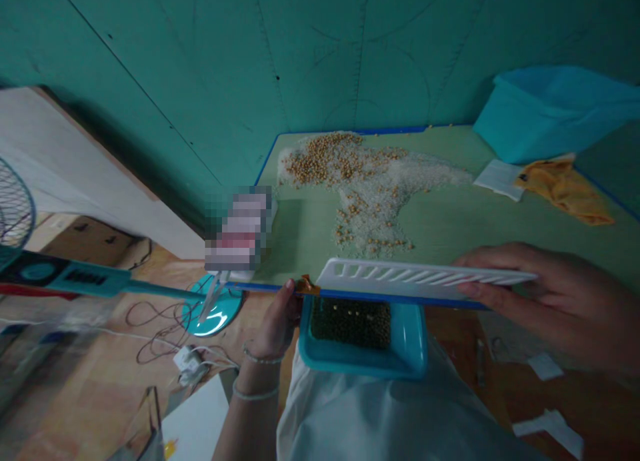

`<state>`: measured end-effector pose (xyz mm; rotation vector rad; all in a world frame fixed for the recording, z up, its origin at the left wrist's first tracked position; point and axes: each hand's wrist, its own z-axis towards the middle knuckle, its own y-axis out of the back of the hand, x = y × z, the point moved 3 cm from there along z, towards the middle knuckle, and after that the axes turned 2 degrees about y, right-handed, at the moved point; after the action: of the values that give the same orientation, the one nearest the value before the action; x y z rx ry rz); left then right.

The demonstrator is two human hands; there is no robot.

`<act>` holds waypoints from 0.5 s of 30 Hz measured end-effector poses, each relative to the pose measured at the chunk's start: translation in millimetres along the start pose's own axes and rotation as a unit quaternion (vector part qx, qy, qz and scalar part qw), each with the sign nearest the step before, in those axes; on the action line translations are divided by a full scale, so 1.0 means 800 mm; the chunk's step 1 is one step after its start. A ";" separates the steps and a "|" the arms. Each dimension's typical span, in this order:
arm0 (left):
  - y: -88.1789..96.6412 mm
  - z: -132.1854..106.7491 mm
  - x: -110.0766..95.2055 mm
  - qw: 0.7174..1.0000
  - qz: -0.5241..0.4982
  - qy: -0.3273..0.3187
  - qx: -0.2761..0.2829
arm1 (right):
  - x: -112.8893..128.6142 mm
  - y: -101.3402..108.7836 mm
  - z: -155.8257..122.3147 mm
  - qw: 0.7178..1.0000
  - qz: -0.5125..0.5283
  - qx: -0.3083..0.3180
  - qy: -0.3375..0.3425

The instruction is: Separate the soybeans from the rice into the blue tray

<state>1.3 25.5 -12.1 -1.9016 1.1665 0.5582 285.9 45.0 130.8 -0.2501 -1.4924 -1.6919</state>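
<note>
— Right hand (553,294), condition?
— Closed on a white slotted strip (380,284), pinching its right end; the strip is held along the front edge of the green tabletop (450,218)
— Left hand (279,322)?
— Thumb raised at that edge, beside a brown tape patch (309,287). The fingers are hidden near the blue tray (409,338); whether they grip it, I cannot tell
— Position and contents of the tray?
— Below the tabletop's front edge, holding dark green beans (345,329) with several pale pieces among them
— And on the tabletop?
— Tan beans (320,158) and translucent grains (373,204), spread beyond the strip; an orange cloth (565,189) at the right, near a blue bin (523,128)
</note>
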 end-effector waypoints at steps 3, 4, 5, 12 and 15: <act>0.000 0.001 0.000 1.000 0.010 -0.005 0.001 | -0.014 0.012 0.009 0.996 -0.027 -0.050 -0.066; 0.000 0.001 0.000 1.000 0.015 -0.005 0.003 | -0.020 0.017 0.012 0.992 -0.041 -0.071 -0.095; -0.001 0.001 0.000 1.000 0.019 -0.005 0.003 | -0.027 0.022 0.016 0.987 -0.055 -0.091 -0.123; 0.000 -0.001 0.000 1.000 0.013 -0.018 0.002 | -0.050 0.040 0.022 0.955 -0.141 -0.138 -0.220; 0.000 -0.001 0.000 1.000 0.007 -0.025 0.005 | -0.050 0.039 0.019 0.957 -0.135 -0.132 -0.222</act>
<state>1.0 25.1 -11.9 -1.8624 1.1478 0.6037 326.9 78.6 131.4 -0.6266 -1.6735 -2.1629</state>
